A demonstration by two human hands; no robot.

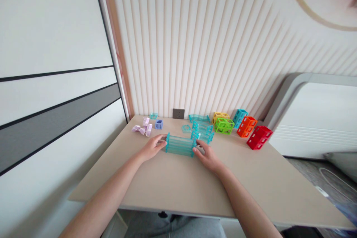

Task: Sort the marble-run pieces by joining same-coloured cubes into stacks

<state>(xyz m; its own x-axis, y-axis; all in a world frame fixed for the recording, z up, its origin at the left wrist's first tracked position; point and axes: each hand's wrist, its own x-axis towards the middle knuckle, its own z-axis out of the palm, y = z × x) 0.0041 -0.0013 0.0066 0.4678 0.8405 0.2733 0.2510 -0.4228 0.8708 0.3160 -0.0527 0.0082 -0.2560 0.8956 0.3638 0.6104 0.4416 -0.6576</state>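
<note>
Between my two hands, near the middle of the table, is a see-through teal channel piece (180,145) with darker teal end frames. My left hand (153,147) grips its left end, thumb in front and fingers behind. At the right end my right hand (206,154) holds the frame in the same way. Just behind it, several more teal channel pieces (201,131) lie close together, one of them against the wall. A small flat teal piece (186,128) is to their left.
Lilac blocks (142,129), a small blue-violet cube frame (158,124) and a flat teal tile (154,115) lie at the back left. To the back right stand yellow (220,116), green (224,126), blue (240,118), orange (247,126) and red (259,137) block frames. A ribbed wall (178,44) borders the table.
</note>
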